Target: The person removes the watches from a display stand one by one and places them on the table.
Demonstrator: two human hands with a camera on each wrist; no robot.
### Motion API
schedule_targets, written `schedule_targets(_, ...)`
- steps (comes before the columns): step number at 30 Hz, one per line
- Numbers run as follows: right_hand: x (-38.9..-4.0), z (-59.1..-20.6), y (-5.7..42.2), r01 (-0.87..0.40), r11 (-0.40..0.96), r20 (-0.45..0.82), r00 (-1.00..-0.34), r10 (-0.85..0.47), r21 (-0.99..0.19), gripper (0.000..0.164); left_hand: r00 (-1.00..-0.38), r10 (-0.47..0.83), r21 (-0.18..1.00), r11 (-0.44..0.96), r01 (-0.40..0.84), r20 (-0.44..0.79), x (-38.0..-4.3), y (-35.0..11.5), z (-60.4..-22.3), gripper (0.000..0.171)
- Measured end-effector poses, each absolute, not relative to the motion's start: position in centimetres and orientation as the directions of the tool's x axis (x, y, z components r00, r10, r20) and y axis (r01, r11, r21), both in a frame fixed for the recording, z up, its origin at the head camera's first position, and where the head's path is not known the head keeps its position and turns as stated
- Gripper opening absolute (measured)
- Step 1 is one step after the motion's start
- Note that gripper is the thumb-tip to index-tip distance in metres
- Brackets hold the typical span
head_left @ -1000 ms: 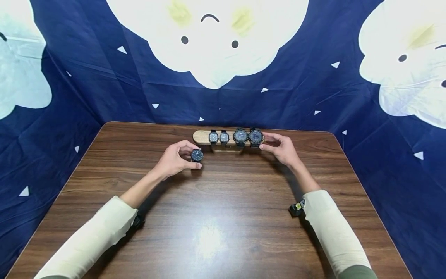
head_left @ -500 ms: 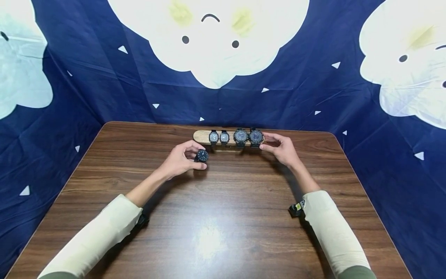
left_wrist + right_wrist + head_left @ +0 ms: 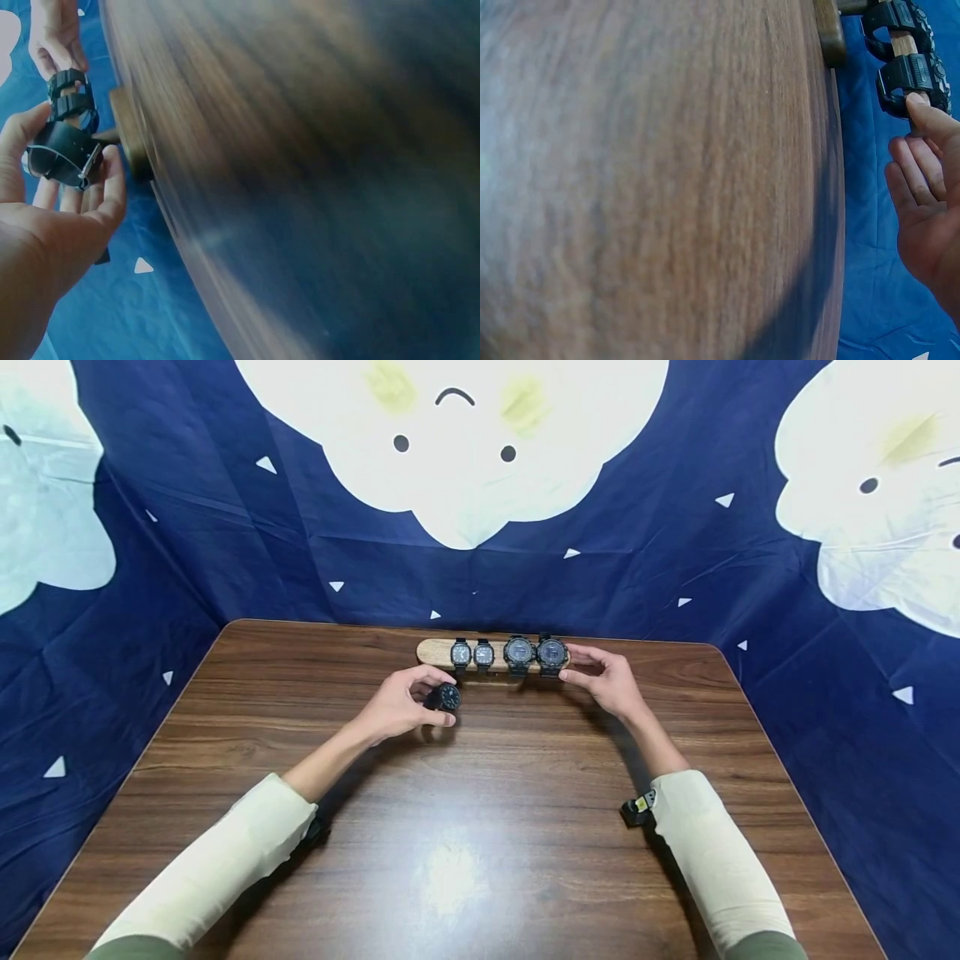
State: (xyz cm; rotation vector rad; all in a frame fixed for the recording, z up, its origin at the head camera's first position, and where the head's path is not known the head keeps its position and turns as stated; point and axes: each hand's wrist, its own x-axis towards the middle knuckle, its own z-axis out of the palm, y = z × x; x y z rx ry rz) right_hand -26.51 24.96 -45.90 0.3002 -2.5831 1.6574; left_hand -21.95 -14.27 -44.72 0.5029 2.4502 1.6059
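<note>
My left hand (image 3: 397,703) grips a round black watch (image 3: 449,697) between thumb and fingers, just in front of the left part of a wooden watch stand (image 3: 432,652). In the left wrist view the watch's dark strap (image 3: 66,148) forms a closed loop with its buckle showing. At the stand's right end, my right hand (image 3: 611,682) pinches the bar with thumb and fingers. Two small square-faced watches (image 3: 461,653) sit left of centre on the bar. Two bulky round watches (image 3: 552,653) fill its right part, the outer one close to my right fingertips (image 3: 915,99).
The stand is at the far edge of a brown wood-grain table (image 3: 465,793). Blue fabric (image 3: 420,577) with white clouds hangs behind and along both sides. A small black device (image 3: 637,811) is strapped under the right sleeve.
My left hand has moved right with the watch, closer to the stand, and the watch face has turned more toward the right. My right hand stays at the stand's end.
</note>
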Motion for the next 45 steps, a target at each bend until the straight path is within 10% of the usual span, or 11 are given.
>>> schedule_targets(45,-26.3,-45.9,24.9,-0.197,0.407,0.159,-0.979,-0.126,-0.892,0.056,-0.899,0.437,0.867,0.45,0.213,-0.006,-20.4,-9.0,-44.9,0.062)
